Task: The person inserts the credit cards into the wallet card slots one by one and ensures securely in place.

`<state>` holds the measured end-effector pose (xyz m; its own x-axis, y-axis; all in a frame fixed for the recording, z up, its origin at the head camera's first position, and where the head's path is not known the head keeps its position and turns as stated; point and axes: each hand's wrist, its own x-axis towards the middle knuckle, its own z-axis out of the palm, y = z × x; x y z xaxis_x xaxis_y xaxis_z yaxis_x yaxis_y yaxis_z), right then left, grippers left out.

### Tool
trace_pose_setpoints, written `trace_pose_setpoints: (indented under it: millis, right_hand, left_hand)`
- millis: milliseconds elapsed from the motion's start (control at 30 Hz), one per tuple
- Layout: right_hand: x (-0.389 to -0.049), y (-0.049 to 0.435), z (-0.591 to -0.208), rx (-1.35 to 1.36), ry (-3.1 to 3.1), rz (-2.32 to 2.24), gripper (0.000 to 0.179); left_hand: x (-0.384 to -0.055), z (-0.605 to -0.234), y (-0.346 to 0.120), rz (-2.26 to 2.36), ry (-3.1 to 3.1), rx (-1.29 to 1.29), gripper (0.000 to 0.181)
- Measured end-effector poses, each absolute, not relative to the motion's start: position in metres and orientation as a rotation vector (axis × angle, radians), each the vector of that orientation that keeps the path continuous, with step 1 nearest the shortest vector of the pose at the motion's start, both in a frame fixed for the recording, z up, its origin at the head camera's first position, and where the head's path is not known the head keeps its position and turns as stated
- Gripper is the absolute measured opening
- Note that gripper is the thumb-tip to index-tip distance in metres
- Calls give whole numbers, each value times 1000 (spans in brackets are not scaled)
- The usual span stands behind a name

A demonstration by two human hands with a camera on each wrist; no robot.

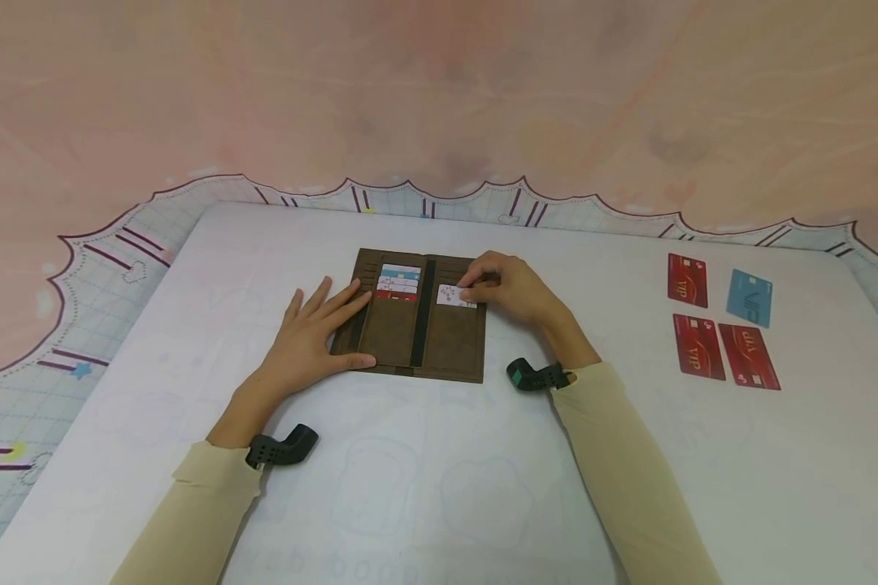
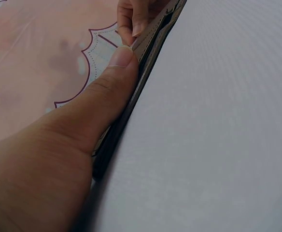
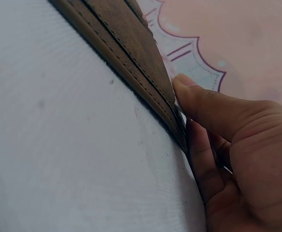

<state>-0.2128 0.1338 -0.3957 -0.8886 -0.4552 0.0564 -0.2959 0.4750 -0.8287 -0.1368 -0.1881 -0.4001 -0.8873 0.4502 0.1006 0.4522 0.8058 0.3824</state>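
A brown wallet lies open flat on the white table, a dark strap running down its fold. Several cards, white, blue and red, are tucked in its left half. On the right half a white patterned card shows above a pocket. My right hand pinches that card at its right end between thumb and fingers. With fingers spread, my left hand rests on the wallet's left side. Its thumb lies on the near edge in the left wrist view.
To the right on the table lie red VIP cards and a blue VIP card. A scalloped patterned cloth border runs along the back and left. Each wrist wears a black camera band.
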Motion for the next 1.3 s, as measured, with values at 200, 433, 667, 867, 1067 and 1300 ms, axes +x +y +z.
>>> trace_pose_setpoints:
  millis: [200, 433, 667, 867, 1067, 1300]
  right_hand:
    - [-213, 134, -395, -698, 2549, -1362, 8]
    - [-212, 134, -395, -716, 2557, -1334, 6]
    - [-212, 134, -395, -732, 2529, -1338, 4]
    - [-212, 135, -396, -736, 2523, -1330, 4]
    - [-212, 135, -396, -765, 2528, -1323, 4]
    - [-211, 137, -395, -812, 2558, -1266, 9]
  left_hand:
    - [-137, -400, -188, -636, -2986, -743, 92]
    - [-137, -400, -188, -634, -2990, -740, 92]
    - [-137, -401, -189, -636, -2980, -743, 93]
    - [-138, -402, -189, -635, -2980, -745, 93]
    - [-137, -402, -189, -638, -2980, -746, 93]
    - [-137, -403, -189, -631, -2987, -738, 92]
